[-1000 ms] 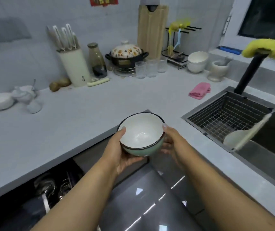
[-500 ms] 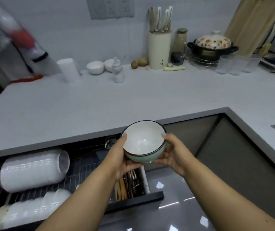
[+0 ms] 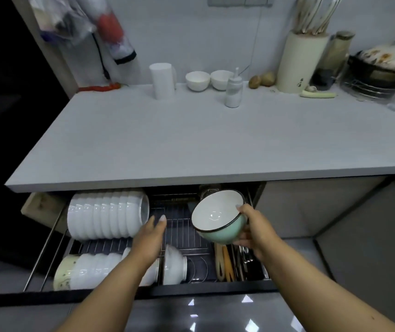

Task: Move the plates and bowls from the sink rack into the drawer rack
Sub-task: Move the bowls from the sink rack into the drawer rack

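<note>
Two bare forearms reach forward from the bottom edge. The left hand [image 3: 149, 238] is flat, palm down, fingers straight and together, holding nothing. The right hand [image 3: 254, 227] sits a little higher and to its right, fingers curled under a green bowl [image 3: 218, 218] with the thumb on its rim, tipping it leftward.

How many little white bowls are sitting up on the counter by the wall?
2. One small white bowl stands beside the tall white cup; the second bowl touches its right side, partly hidden behind the squeeze bottle. None seems hidden.
</note>
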